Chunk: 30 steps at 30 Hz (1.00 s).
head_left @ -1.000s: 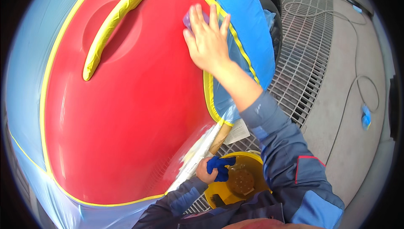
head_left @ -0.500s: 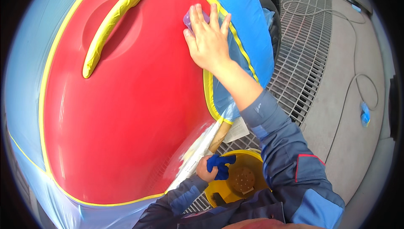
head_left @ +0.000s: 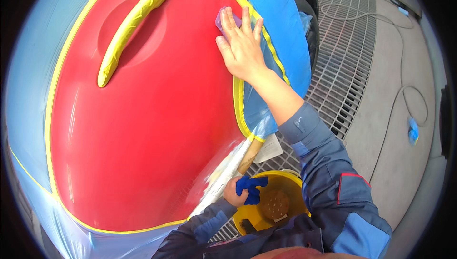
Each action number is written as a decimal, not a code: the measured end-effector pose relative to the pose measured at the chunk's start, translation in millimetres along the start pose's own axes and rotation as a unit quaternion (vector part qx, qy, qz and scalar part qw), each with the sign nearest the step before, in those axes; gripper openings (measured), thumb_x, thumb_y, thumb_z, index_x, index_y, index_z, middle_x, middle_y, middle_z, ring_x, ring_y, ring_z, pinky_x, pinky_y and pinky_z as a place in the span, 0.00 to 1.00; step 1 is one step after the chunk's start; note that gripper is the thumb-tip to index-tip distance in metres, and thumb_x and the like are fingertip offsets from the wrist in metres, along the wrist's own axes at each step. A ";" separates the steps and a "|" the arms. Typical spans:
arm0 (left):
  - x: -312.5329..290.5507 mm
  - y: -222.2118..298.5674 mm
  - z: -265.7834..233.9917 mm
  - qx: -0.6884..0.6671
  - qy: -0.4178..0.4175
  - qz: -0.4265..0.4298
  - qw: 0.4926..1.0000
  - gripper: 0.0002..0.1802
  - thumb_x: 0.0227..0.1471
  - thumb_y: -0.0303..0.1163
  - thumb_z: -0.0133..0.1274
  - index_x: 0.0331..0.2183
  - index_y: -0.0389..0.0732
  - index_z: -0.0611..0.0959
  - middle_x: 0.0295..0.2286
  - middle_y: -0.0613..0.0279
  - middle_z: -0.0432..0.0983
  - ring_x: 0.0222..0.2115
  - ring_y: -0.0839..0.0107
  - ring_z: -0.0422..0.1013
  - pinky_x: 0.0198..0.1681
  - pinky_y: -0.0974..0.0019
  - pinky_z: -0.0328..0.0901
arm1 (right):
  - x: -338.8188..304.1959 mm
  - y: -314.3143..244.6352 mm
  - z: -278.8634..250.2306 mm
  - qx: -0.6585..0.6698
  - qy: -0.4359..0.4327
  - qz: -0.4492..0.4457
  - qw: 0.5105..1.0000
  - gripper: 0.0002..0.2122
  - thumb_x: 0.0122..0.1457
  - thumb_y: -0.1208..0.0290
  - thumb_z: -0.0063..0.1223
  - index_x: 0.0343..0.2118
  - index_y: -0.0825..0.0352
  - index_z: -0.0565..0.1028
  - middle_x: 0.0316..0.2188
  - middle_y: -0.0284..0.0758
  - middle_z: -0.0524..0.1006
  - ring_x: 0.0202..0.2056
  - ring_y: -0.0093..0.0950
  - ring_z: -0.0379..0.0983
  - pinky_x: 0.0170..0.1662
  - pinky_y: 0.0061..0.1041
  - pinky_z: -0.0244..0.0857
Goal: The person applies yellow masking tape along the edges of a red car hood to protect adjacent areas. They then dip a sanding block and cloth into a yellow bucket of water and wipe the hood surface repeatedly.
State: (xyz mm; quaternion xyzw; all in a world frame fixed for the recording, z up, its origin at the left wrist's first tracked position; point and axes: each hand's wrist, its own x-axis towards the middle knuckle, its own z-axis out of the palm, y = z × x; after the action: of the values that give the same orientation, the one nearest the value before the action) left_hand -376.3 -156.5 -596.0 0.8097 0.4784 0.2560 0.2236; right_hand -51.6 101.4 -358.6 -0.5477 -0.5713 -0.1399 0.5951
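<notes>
My right hand (head_left: 242,51) lies on a red car door panel (head_left: 157,125), close to its yellow-taped far right edge. Its fingers are stretched out over a translucent purple pad (head_left: 222,20), pressing it to the paint; much of the pad is hidden underneath. Lower down, my left hand (head_left: 232,193) is closed around a bunched dark blue cloth (head_left: 250,190), beside the panel's lower right edge and over the rim of a yellow bucket (head_left: 295,194). A door handle wrapped in yellow tape (head_left: 135,28) sticks out from the upper left of the panel.
Blue masking film (head_left: 278,25) and yellow tape (head_left: 53,116) surround the red area. A dark wheel (head_left: 302,1) shows behind the film. Floor grating (head_left: 340,68) runs alongside the car; a grey cable (head_left: 392,111) lies on the concrete to its right.
My right hand and the purple pad have moved slightly right and down across the panel. The left hand still grips the blue cloth in nearly the same place.
</notes>
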 end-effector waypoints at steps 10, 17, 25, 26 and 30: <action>-0.4 -2.5 1.4 -0.003 0.002 -0.002 1.000 0.25 0.44 0.32 0.59 0.47 0.38 0.77 0.39 0.46 0.76 0.39 0.46 0.74 0.44 0.54 0.70 | -5.8 8.0 -3.3 0.031 0.071 -0.060 0.995 0.29 0.68 0.56 0.36 0.69 0.62 0.54 0.69 0.38 0.57 0.71 0.53 0.34 0.66 0.65 0.17; 1.0 -3.3 1.3 0.001 0.000 0.012 1.000 0.25 0.44 0.32 0.58 0.47 0.38 0.77 0.37 0.47 0.76 0.38 0.46 0.74 0.43 0.53 0.69 | -10.4 11.6 2.6 0.037 0.029 -0.049 0.998 0.29 0.67 0.56 0.37 0.70 0.61 0.54 0.70 0.37 0.56 0.71 0.54 0.34 0.66 0.65 0.17; 0.2 -3.5 1.7 -0.001 0.004 0.008 1.000 0.25 0.44 0.31 0.58 0.47 0.38 0.77 0.37 0.46 0.76 0.38 0.45 0.74 0.43 0.53 0.70 | -4.6 11.2 -0.6 0.020 0.048 -0.042 0.998 0.29 0.68 0.56 0.36 0.70 0.60 0.54 0.70 0.34 0.56 0.71 0.52 0.36 0.67 0.65 0.20; -0.3 -4.0 0.9 -0.005 -0.002 0.008 1.000 0.25 0.43 0.32 0.58 0.47 0.38 0.77 0.37 0.46 0.76 0.38 0.45 0.73 0.43 0.52 0.69 | -3.0 10.5 -2.3 0.028 0.074 -0.048 0.996 0.29 0.68 0.56 0.36 0.70 0.60 0.53 0.70 0.35 0.56 0.71 0.52 0.36 0.67 0.65 0.19; 0.0 -5.1 0.9 0.005 -0.003 0.005 1.000 0.25 0.43 0.32 0.58 0.47 0.39 0.77 0.37 0.46 0.76 0.38 0.46 0.74 0.43 0.53 0.70 | -3.5 8.0 -5.9 0.053 0.054 -0.040 0.996 0.29 0.68 0.56 0.36 0.70 0.59 0.54 0.69 0.34 0.57 0.71 0.53 0.38 0.66 0.66 0.21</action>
State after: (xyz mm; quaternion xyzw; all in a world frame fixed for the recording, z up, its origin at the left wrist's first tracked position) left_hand -379.2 -154.4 -599.8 0.8143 0.4747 0.2520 0.2194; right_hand -43.1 97.9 -363.9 -0.4836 -0.5660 -0.1623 0.6476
